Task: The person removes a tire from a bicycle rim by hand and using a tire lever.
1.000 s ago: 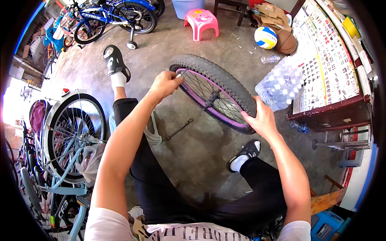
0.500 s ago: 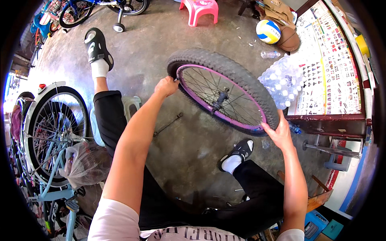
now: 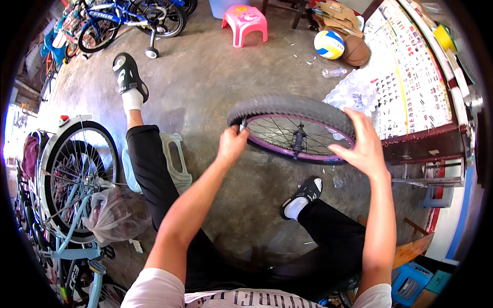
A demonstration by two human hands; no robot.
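A bicycle wheel with a black knobby tyre (image 3: pixel 287 104) and a purple rim hangs tilted in front of me above the floor, its black hub (image 3: pixel 299 138) and spokes showing. My left hand (image 3: pixel 232 141) is closed at the wheel's left side, pinching a small silver piece (image 3: pixel 243 125) against the rim; what that piece is, I cannot make out. My right hand (image 3: pixel 362 146) grips the right side of the wheel, fingers over the tyre and thumb near the spokes. Below, my legs are spread, with a pale plastic stool (image 3: pixel 179 169) beside my left leg.
Bicycles (image 3: pixel 72 190) crowd the left; a blue bike (image 3: pixel 131 20) stands at the back. Behind are a pink stool (image 3: pixel 244 18), volleyball (image 3: pixel 328 45), basketball (image 3: pixel 356 51) and cardboard (image 3: pixel 341 18). Wrapped bottles (image 3: pixel 349 92), a chart-topped table (image 3: pixel 416 77) and blue cases (image 3: pixel 411 280) are at right.
The wheel has turned: its left end sits lower and its right end higher. My left hand has moved down and rightward; my right hand has risen since half a second ago.
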